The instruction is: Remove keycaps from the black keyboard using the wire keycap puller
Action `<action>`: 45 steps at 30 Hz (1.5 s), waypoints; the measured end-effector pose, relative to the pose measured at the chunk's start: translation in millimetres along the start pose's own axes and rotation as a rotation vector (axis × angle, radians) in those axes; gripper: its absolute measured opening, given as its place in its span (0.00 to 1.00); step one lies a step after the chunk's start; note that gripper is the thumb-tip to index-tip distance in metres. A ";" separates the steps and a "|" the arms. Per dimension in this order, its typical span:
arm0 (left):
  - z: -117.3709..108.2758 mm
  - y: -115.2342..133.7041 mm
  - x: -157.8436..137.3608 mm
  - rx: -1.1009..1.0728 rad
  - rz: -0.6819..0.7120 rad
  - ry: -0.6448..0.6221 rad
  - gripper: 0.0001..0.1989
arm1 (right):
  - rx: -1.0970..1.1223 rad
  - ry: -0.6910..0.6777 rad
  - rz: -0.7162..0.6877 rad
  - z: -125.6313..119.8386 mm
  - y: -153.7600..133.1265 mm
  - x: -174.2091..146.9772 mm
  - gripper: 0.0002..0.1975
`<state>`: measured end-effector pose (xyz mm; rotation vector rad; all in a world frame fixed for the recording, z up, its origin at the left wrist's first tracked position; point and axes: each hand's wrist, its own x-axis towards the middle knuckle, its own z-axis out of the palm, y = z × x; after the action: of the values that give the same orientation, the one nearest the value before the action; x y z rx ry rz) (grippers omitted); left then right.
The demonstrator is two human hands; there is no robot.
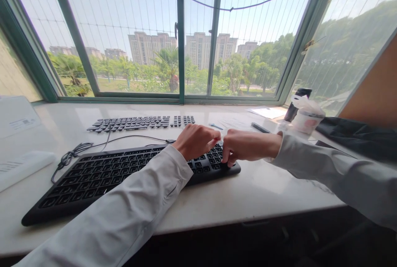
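Note:
A black keyboard base point(118, 172) with its keycaps off lies at a slant on the windowsill. Over the upper part of its number pad, my left hand point(197, 141) is closed, with thumb and forefinger near each other; whatever they hold is hidden. My right hand point(240, 145) is closed too, its bent fingertips down at the right end of the number pad, and I cannot make out anything between them. Behind the base, loose black keycaps point(133, 123) are laid out in rows in keyboard order.
A bundled cable point(72, 154) lies behind the base. Farther right are a small blue tool point(216, 126), a black pen-like object point(259, 127), papers point(268, 112), a bagged cup point(307, 118) and dark cloth point(353, 143). White boxes point(17, 114) stand left; the sill's front edge is near.

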<state>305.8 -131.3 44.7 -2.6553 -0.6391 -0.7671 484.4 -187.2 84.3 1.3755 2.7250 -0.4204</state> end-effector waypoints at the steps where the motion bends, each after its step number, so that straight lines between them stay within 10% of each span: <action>1: -0.3 0.1 0.1 0.000 -0.001 -0.001 0.07 | -0.005 -0.004 -0.002 0.5 0.5 -0.3 0.10; 24: -3.2 0.4 1.1 0.005 -0.007 -0.011 0.08 | -0.053 -0.012 -0.084 -2.8 10.8 0.2 0.08; 35: -5.7 1.4 1.9 0.003 0.003 0.013 0.10 | -0.213 0.323 -0.133 13.8 0.4 -40.9 0.15; 45: -11.8 2.8 1.7 -0.008 -0.017 0.010 0.10 | -0.375 0.351 -0.077 38.4 0.9 -56.2 0.15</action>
<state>303.4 -137.8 54.7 -2.6551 -0.6586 -0.7883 516.2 -240.9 57.0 1.3458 2.9206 0.3504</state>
